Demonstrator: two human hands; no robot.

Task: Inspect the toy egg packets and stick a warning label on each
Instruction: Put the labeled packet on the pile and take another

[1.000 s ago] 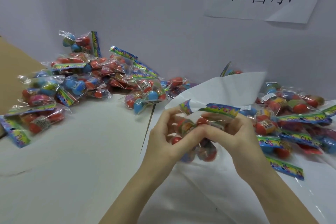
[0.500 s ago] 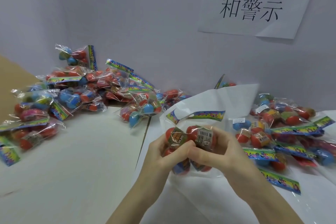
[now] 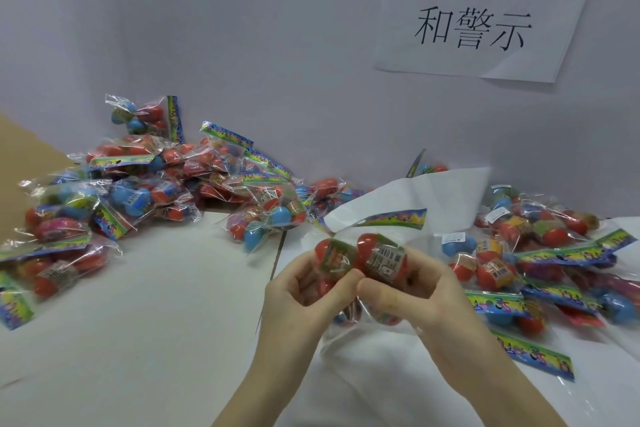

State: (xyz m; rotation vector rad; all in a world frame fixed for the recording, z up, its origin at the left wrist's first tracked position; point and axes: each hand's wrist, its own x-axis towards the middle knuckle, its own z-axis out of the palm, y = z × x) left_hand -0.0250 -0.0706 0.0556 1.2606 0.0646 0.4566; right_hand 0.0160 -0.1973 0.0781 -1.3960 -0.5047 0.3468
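A clear packet of toy eggs with a colourful header strip is held up in front of me over the white sheet. My left hand grips its left side, thumb against a red egg. My right hand grips the right side, thumb pressed beside a labelled red egg. The packet's lower part is hidden behind my fingers. I cannot make out a separate warning label in either hand.
A heap of egg packets lies at the back left on the white table. Another heap lies to the right on a white plastic sheet. A paper sign hangs on the wall.
The packet has been turned and lifted in both hands, so the labelled eggs now face me. The camera has tilted up, showing more of the sign.
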